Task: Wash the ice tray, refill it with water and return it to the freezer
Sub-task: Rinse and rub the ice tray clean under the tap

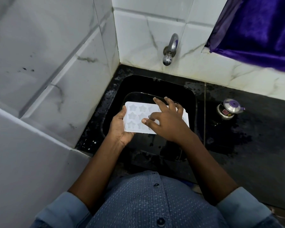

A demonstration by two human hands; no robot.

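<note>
**2 hands on the tray, washing step under way**

The white plastic ice tray with star-shaped cells [135,112] is held flat, cells up, over the black rectangular sink [138,83], above the basin floor rather than resting on it. The left hand [120,127] has the tray's left short edge: its grip is closed on that edge, thumb lying on top of the rim and the palm cupped beneath it. The right hand [166,122] holds nothing; its fingers [160,102] are spread and nearly straight, laid across the right part of the tray's upper face and covering several cells.

No stream shows under the chrome wall tap [169,50], which sits on the tiles behind the sink, well back from the tray. The black stone counter [253,137] around the basin is speckled with wet patches. On it, right of the sink, stands a small steel pot with a purple-knobbed lid [229,109]. A purple cloth [257,30] hangs at upper right.

This looks like the washing step, with the cells being rubbed by hand; whether they hold water cannot be told. Refilling and the freezer appear to be ahead. Next, the tray probably needs moving back under the spout and the tap opening. That calls for the right hand to leave the tray while the left keeps it level.
</note>
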